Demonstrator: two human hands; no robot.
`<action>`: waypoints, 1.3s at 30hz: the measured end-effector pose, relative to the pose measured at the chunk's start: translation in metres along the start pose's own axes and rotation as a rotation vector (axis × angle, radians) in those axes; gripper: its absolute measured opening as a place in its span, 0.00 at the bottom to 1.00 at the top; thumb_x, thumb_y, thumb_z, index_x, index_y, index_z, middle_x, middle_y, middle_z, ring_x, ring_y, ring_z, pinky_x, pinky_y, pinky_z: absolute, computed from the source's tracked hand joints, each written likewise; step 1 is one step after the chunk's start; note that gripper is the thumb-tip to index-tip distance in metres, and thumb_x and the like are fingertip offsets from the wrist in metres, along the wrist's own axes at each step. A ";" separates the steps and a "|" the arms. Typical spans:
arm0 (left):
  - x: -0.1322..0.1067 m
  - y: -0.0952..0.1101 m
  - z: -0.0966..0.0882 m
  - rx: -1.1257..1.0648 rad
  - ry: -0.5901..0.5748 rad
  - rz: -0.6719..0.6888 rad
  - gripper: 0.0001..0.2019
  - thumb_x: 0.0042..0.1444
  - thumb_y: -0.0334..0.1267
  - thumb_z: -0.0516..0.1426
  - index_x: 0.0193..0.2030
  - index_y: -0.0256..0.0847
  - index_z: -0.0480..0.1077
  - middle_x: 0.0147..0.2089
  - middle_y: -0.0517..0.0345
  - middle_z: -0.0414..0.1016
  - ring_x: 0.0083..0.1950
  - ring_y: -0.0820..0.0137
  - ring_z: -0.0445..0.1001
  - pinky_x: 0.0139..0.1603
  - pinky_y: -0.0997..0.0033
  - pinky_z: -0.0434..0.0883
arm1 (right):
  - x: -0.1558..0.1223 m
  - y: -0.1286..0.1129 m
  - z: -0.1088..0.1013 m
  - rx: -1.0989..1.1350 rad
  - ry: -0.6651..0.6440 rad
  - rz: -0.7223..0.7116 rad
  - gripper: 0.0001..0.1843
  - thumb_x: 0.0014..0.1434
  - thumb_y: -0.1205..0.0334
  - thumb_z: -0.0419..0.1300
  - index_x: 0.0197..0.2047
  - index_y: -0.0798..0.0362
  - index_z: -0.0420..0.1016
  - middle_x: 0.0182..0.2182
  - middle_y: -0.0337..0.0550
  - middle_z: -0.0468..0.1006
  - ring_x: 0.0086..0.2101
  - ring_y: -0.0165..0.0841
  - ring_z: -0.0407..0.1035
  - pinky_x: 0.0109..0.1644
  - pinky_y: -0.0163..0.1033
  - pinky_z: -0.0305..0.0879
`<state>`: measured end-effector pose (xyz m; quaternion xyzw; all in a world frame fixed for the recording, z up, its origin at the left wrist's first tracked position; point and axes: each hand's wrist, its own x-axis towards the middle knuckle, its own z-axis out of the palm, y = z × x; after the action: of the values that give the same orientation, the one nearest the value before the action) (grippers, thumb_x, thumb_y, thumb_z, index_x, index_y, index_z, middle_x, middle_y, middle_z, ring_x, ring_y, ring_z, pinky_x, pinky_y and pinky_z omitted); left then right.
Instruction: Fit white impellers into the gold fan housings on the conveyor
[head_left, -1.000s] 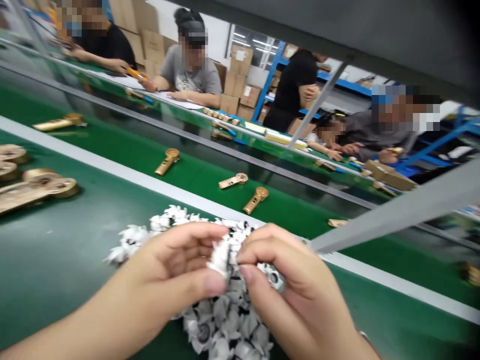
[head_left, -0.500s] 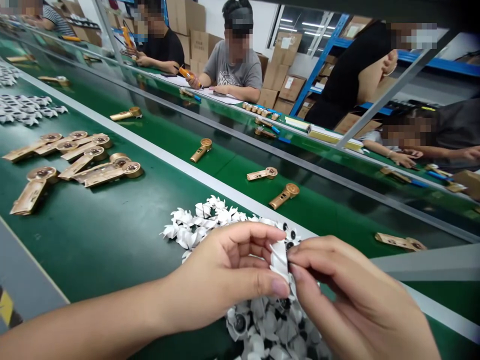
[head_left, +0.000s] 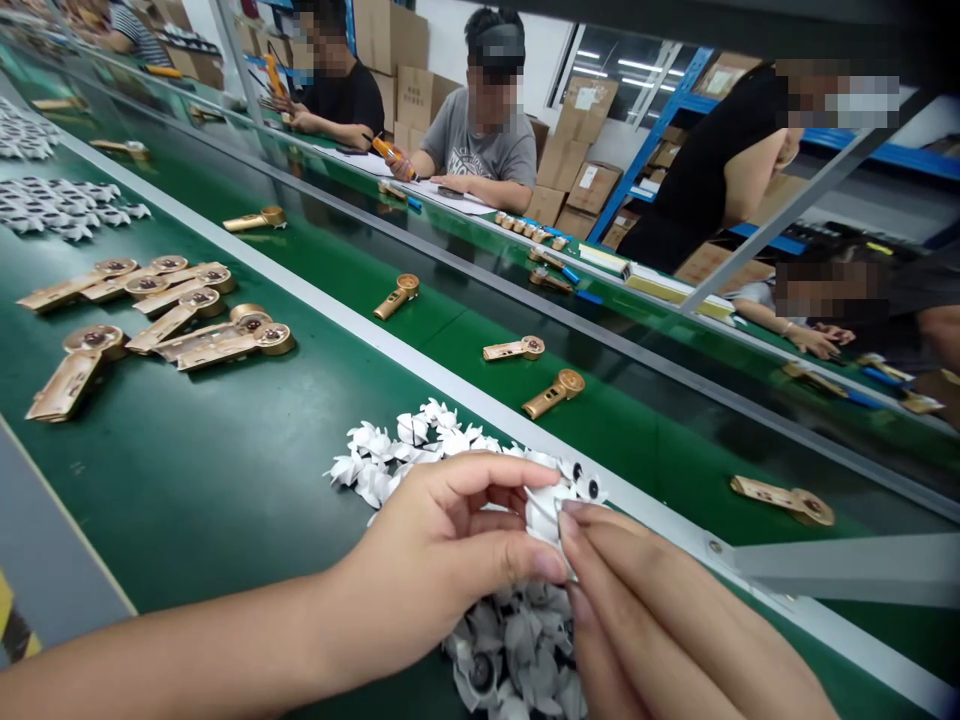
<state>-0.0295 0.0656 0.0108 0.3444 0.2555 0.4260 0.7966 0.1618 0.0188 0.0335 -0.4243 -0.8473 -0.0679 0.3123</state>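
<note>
both hands (head_left: 442, 545) (head_left: 660, 610) pinch a white, curved-bladed, plastic-looking fan wheel (head_left: 540, 512) over a jagged heap (head_left: 517, 640) of similar ones.

The head camera looks forward and down.

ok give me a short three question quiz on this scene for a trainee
1. Open question: what does the left hand hold, with the right hand against it?
2. True or false: all the gold parts lie on the near side of the white strip.
3. Fill in: the co-worker in the grey shirt holds an ____ tool.

Key: 1. A white bladed piece. 2. False; several lie beyond it. 3. Orange.
</note>
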 end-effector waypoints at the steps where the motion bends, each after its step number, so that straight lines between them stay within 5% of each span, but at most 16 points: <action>1: 0.001 0.003 -0.002 0.014 0.035 0.020 0.16 0.49 0.29 0.70 0.45 0.46 0.80 0.36 0.63 0.77 0.37 0.78 0.76 0.41 0.81 0.74 | 0.011 0.010 0.004 0.021 -0.009 -0.039 0.21 0.60 0.71 0.57 0.56 0.47 0.73 0.47 0.47 0.81 0.45 0.43 0.78 0.50 0.48 0.77; 3: 0.003 0.010 -0.006 0.039 0.107 0.051 0.15 0.50 0.30 0.70 0.45 0.47 0.80 0.38 0.62 0.76 0.40 0.77 0.75 0.41 0.82 0.74 | 0.047 0.044 0.018 0.032 -0.099 0.001 0.17 0.63 0.68 0.55 0.54 0.49 0.75 0.48 0.48 0.81 0.47 0.44 0.77 0.52 0.50 0.75; 4: 0.004 0.014 -0.009 0.054 0.143 0.066 0.15 0.50 0.31 0.71 0.45 0.47 0.80 0.38 0.62 0.76 0.39 0.77 0.74 0.40 0.82 0.73 | 0.069 0.065 0.029 -0.040 -0.141 0.129 0.16 0.65 0.65 0.55 0.55 0.52 0.75 0.48 0.51 0.80 0.46 0.45 0.77 0.53 0.52 0.73; 6: 0.007 0.022 -0.014 0.090 0.209 0.102 0.15 0.50 0.33 0.70 0.45 0.47 0.80 0.36 0.62 0.75 0.37 0.78 0.73 0.39 0.82 0.72 | 0.116 0.112 0.059 -0.160 -0.274 0.373 0.29 0.63 0.64 0.59 0.66 0.61 0.63 0.53 0.60 0.76 0.51 0.50 0.73 0.56 0.58 0.70; 7: 0.008 0.026 -0.016 0.109 0.245 0.120 0.14 0.50 0.33 0.70 0.45 0.46 0.80 0.34 0.63 0.74 0.35 0.79 0.72 0.38 0.81 0.72 | 0.136 0.133 0.076 -0.167 -0.318 0.399 0.33 0.62 0.65 0.62 0.67 0.63 0.60 0.56 0.64 0.73 0.53 0.52 0.72 0.56 0.60 0.69; 9: 0.011 0.033 -0.021 0.139 0.321 0.153 0.16 0.50 0.36 0.71 0.47 0.46 0.80 0.34 0.63 0.74 0.35 0.78 0.71 0.40 0.80 0.71 | 0.169 0.165 0.111 -0.145 -0.422 0.406 0.28 0.64 0.61 0.63 0.65 0.58 0.64 0.58 0.57 0.72 0.52 0.45 0.72 0.55 0.56 0.71; 13: 0.016 0.039 -0.029 0.144 0.405 0.181 0.19 0.50 0.40 0.71 0.49 0.45 0.79 0.37 0.60 0.74 0.38 0.75 0.71 0.42 0.77 0.71 | 0.196 0.182 0.151 -0.066 -0.549 0.345 0.19 0.67 0.56 0.60 0.57 0.55 0.71 0.51 0.47 0.76 0.45 0.36 0.74 0.48 0.48 0.74; 16: 0.015 0.040 -0.032 0.115 0.375 0.170 0.18 0.50 0.41 0.71 0.49 0.48 0.79 0.36 0.62 0.73 0.37 0.78 0.69 0.41 0.80 0.70 | 0.192 0.173 0.130 -0.028 -0.512 0.315 0.25 0.65 0.57 0.62 0.62 0.56 0.67 0.48 0.49 0.78 0.43 0.38 0.75 0.49 0.49 0.74; 20: 0.011 0.042 -0.032 0.109 0.317 0.202 0.16 0.52 0.41 0.70 0.49 0.52 0.79 0.37 0.63 0.72 0.35 0.80 0.69 0.39 0.82 0.70 | 0.159 0.156 0.058 0.043 -0.376 0.300 0.41 0.61 0.58 0.65 0.71 0.53 0.52 0.47 0.52 0.80 0.43 0.42 0.77 0.48 0.46 0.73; 25: 0.008 0.038 -0.026 0.109 0.273 0.218 0.16 0.52 0.36 0.70 0.48 0.50 0.80 0.40 0.60 0.75 0.40 0.75 0.73 0.39 0.81 0.73 | 0.094 0.115 -0.002 0.658 -0.171 0.519 0.34 0.48 0.56 0.75 0.55 0.45 0.67 0.46 0.46 0.82 0.39 0.40 0.80 0.40 0.39 0.80; 28: 0.006 0.031 -0.021 0.125 0.204 0.224 0.19 0.47 0.33 0.72 0.47 0.49 0.80 0.42 0.59 0.77 0.42 0.72 0.75 0.40 0.78 0.75 | 0.062 0.083 -0.008 0.728 -0.173 0.531 0.25 0.48 0.55 0.76 0.48 0.43 0.75 0.42 0.42 0.85 0.37 0.38 0.82 0.38 0.33 0.80; 32: 0.004 0.022 -0.017 0.234 0.093 0.218 0.19 0.45 0.33 0.73 0.46 0.47 0.81 0.44 0.57 0.80 0.43 0.68 0.78 0.47 0.69 0.78 | 0.036 0.049 -0.005 0.554 -0.130 0.387 0.27 0.51 0.50 0.73 0.55 0.36 0.76 0.45 0.40 0.85 0.37 0.40 0.82 0.38 0.34 0.81; 39: 0.003 0.017 -0.018 0.272 -0.010 0.258 0.19 0.48 0.29 0.71 0.47 0.51 0.82 0.49 0.61 0.82 0.49 0.67 0.80 0.53 0.70 0.78 | 0.034 0.035 -0.003 0.253 -0.164 0.145 0.27 0.59 0.45 0.66 0.61 0.37 0.71 0.51 0.43 0.81 0.44 0.42 0.80 0.46 0.40 0.80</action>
<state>-0.0489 0.0812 0.0127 0.4811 0.2607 0.4845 0.6826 0.1750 0.0624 0.0507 -0.4457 -0.8388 0.0970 0.2973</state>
